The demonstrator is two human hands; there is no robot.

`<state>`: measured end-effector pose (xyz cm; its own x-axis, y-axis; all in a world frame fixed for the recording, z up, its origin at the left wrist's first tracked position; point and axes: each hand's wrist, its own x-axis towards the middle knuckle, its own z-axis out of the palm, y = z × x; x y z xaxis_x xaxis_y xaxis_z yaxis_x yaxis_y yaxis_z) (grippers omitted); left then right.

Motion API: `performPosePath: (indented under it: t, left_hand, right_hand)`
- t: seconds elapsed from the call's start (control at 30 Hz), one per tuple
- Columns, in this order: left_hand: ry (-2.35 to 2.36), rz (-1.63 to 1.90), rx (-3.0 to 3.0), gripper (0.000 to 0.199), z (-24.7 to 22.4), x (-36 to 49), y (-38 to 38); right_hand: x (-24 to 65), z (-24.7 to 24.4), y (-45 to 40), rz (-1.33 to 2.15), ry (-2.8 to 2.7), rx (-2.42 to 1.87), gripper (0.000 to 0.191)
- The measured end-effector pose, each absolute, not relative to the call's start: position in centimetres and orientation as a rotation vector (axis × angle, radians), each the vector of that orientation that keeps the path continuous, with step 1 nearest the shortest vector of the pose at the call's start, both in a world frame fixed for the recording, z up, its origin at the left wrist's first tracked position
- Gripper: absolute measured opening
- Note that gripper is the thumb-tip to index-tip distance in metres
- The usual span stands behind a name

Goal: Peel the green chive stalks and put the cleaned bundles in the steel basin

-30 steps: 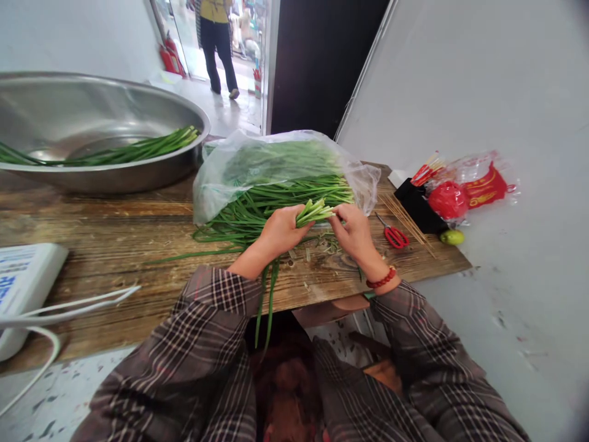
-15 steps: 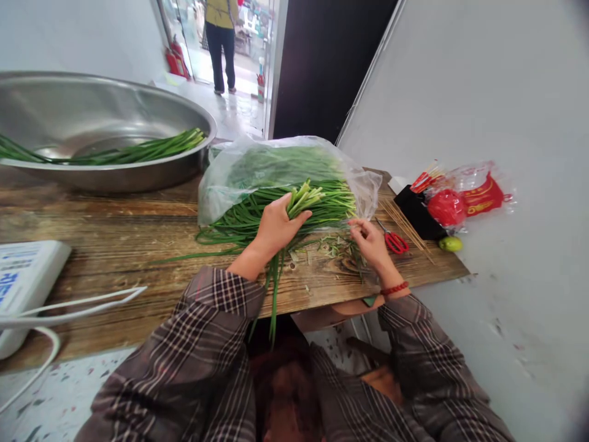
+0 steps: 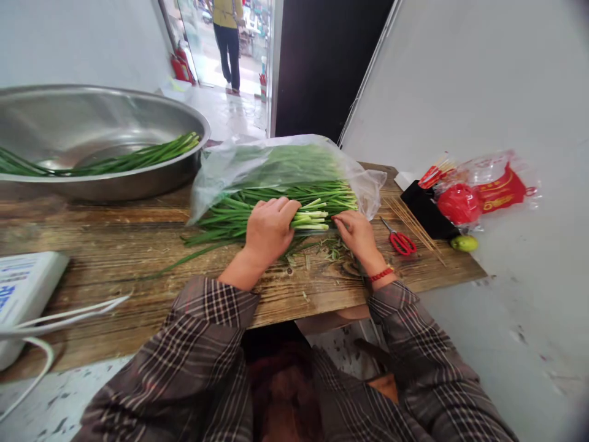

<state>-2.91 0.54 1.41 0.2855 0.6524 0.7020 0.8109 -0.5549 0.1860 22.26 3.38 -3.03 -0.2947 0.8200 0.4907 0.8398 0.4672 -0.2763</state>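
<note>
The left hand (image 3: 270,230) has its fingers clamped on green stalks (image 3: 314,218) by the plastic bag (image 3: 276,153) on the bench (image 3: 331,294). The right hand (image 3: 358,233) curls its fingers near the pale ends, grip unclear. Apparently sorting; picking calls for a light pinch.

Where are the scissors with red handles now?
In the head view, the scissors lie on the wooden table, right of the right hand, beside the thin sticks.

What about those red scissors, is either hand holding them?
No, the red scissors lie on the wooden table, to the right of the right hand.
</note>
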Motion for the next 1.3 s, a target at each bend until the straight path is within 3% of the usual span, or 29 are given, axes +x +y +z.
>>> performPosePath:
  t: [0.27, 0.43, 0.73, 0.87, 1.1, 1.3]
  left_hand:
    - [-1.737, -1.808, -2.378, 0.012, -0.3, -2.1, 2.1]
    - [-1.698, -1.863, -2.390, 0.011, -0.2, -2.1, 2.1]
    - [-1.686, -1.815, -2.421, 0.012, -0.3, -2.1, 2.0]
    - [-1.716, -1.812, -2.429, 0.010, -0.1, -2.1, 1.7]
    - [-1.648, -1.909, -2.648, 0.017, 0.6, -2.0, 1.2]
    - [-1.638, -1.882, -2.808, 0.019, 0.1, -1.6, 1.2]
  right_hand:
    - [22.0, -2.9, 3.0, -0.154, -2.191, -1.479, 0.018]
    - [21.8, -1.9, 2.4, -0.120, -2.196, -1.354, 0.021]
    - [21.6, -3.0, 3.2, -0.194, -2.176, -1.566, 0.020]
    - [21.6, -2.6, 2.8, 0.043, -2.030, -1.280, 0.013]
    - [20.0, -0.6, 2.3, 0.833, -1.699, -1.011, 0.017]
    - [17.6, -1.5, 2.3, 1.013, -1.360, -0.923, 0.020]
